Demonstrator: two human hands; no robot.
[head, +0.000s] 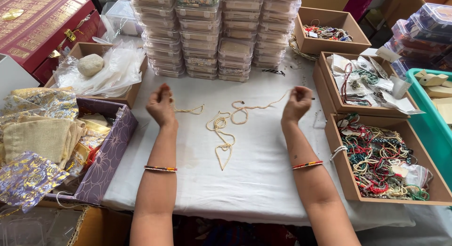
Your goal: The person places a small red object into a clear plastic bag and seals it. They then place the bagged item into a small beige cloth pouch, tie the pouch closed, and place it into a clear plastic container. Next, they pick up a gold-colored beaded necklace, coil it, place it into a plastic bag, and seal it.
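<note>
A long cream bead strand [225,126] lies in loose loops on the white cloth [254,180] between my hands. My left hand [161,105] is raised over the cloth, fingers pinched on one end of the strand. My right hand [296,104] pinches the other end, which rises from the cloth towards it. Both wrists wear thin red and gold bangles.
Stacks of clear plastic boxes [216,34] stand at the back. On the right are brown trays of mixed bead necklaces [382,161] and packets [367,79]. A purple box [106,166] with fabric pouches sits on the left, a box with plastic bags [106,69] behind it.
</note>
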